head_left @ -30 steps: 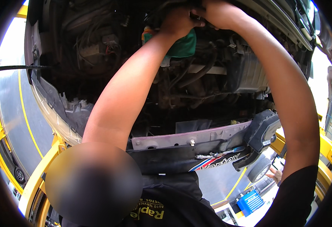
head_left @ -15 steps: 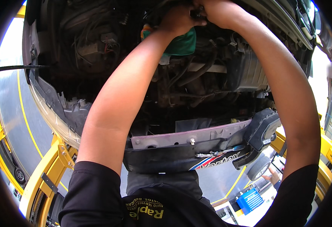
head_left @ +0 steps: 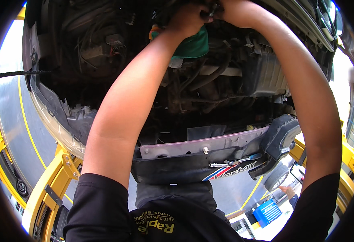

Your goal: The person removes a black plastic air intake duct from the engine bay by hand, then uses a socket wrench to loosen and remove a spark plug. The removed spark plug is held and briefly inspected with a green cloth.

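Both my arms reach far into the dark engine bay [head_left: 233, 111]. At the top edge, my left hand [head_left: 187, 21] is closed, its fingers curled at a small dark part [head_left: 207, 15] that I cannot name. Facing it from the other side, my right hand [head_left: 238, 13] is also closed, its fingertips at the same spot and partly cut off by the picture's edge. A green cloth [head_left: 193, 45] hangs just below my left wrist, with a bit of orange beside it.
A ratchet wrench [head_left: 235, 161] lies on the black cover [head_left: 173, 171] over the car's front edge. A black plastic housing [head_left: 281, 137] sits at its right end. Yellow lift posts [head_left: 50, 191] flank the car. Lower right are a blue tool chest [head_left: 267, 213] and another person's hand [head_left: 288, 191].
My hands have shifted slightly around the dark part, the left one tilting a little. The other person's hand at lower right has moved slightly.
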A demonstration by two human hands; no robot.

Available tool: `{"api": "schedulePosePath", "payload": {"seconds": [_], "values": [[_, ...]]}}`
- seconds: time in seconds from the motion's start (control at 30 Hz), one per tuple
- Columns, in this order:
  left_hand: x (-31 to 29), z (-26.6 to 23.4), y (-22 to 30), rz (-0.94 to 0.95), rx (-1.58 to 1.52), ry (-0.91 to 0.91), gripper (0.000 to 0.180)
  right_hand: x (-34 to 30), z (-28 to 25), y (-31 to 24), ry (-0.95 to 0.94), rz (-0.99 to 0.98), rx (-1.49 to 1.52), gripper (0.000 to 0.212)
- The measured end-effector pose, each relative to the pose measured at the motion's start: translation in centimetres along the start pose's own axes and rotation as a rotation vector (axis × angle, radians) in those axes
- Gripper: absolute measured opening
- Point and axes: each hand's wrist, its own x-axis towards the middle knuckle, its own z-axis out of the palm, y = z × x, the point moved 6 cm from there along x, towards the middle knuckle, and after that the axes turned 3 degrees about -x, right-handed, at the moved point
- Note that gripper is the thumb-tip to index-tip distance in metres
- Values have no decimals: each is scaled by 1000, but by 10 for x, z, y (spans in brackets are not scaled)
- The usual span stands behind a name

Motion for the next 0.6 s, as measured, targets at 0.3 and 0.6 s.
{"api": "schedulePosePath", "payload": {"seconds": [0.3,0.6], "values": [[2,4,-24,-35,-3,-13,44,0,-6,-16,-67,-13,21,38],[0,7,4,14,-59,60,34,3,9,0,34,-6,-10,31]]}}
